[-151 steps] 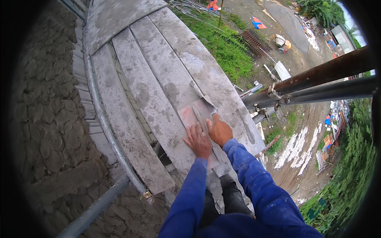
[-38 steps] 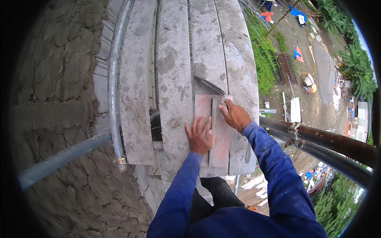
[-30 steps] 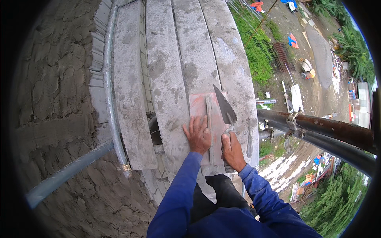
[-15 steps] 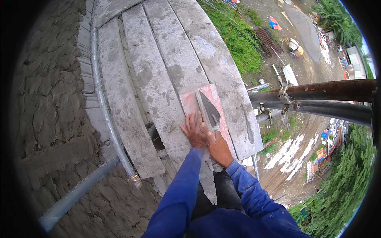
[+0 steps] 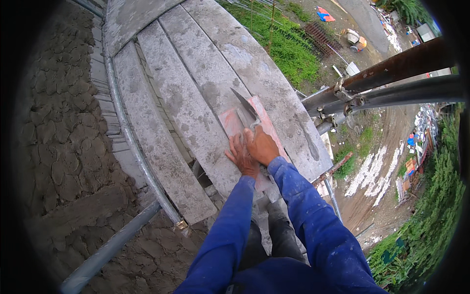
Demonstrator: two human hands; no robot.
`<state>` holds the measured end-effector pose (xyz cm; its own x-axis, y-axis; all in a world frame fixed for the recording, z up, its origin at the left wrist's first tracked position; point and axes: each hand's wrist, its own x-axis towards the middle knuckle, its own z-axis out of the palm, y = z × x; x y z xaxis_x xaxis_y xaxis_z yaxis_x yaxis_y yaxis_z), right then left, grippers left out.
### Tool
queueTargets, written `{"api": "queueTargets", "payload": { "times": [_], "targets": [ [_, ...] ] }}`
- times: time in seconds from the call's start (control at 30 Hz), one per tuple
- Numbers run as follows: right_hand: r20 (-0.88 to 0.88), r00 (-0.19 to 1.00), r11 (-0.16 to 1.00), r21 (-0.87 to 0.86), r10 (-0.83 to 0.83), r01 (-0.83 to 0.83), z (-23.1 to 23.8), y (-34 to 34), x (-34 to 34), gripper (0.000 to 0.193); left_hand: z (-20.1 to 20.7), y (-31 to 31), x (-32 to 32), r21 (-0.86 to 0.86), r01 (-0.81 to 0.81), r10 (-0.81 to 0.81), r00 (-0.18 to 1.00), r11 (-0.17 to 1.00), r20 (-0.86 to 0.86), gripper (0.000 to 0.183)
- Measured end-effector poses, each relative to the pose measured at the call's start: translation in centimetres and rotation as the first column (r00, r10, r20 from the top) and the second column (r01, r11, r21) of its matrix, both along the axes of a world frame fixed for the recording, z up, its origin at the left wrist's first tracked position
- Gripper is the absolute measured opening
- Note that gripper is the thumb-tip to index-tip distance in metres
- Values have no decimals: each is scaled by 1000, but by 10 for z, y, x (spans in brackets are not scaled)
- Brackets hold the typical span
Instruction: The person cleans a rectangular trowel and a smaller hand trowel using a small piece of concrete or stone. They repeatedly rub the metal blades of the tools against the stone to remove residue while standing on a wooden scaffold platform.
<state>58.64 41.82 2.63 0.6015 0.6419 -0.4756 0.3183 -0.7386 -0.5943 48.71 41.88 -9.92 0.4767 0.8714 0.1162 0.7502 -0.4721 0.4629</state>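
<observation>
Below me a flat, reddish rectangular board (image 5: pixel 228 122) smeared with grey lies on the scaffold planks. A narrow pale strip (image 5: pixel 241 117) runs along its top. My left hand (image 5: pixel 242 156) rests on the near left part of this board, its fingers stretched and slightly apart. Beside it, my right hand (image 5: pixel 263 147) is closed around the handle of a pointed trowel (image 5: pixel 245 104). The trowel blade stands tilted on edge over the board, its tip directed away from me to the far left. The handle is mostly hidden in my fist.
Grey planks (image 5: pixel 186 93) form a raised walkway, with a gap (image 5: pixel 198 172) near my left forearm. A metal pipe (image 5: pixel 128 127) borders the left side, beside a wall of rough wet mortar (image 5: pixel 68 127). Clamped scaffold tubes (image 5: pixel 382 76) jut out at right, above muddy ground far below.
My right hand has moved slightly up and turned the trowel from lying nearly flat to tilted on edge. My left hand stays on the board. The view has shifted a little.
</observation>
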Motion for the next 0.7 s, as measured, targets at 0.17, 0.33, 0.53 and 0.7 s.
{"api": "queueTargets", "payload": {
  "times": [0.17, 0.33, 0.53, 0.7],
  "targets": [
    [-94, 995, 992, 118, -38, 49, 19, -69, -53, 58, -2, 3, -14, -20, -18, 19, 998, 1000, 53, 54],
    [4, 999, 998, -16, -53, 53, 2, -11, 6, 59, -3, -8, 4, 56, 26, -24, 999, 998, -42, 55],
    [-128, 991, 997, -66, -43, 35, 15, -61, -41, 58, -8, 7, -15, 19, -61, 59, 996, 998, 70, 53],
    [109, 992, 996, -58, -58, 65, 6, 8, 59, 56, -2, -13, 16, -8, -8, 9, 992, 1000, 122, 55]
  ]
}}
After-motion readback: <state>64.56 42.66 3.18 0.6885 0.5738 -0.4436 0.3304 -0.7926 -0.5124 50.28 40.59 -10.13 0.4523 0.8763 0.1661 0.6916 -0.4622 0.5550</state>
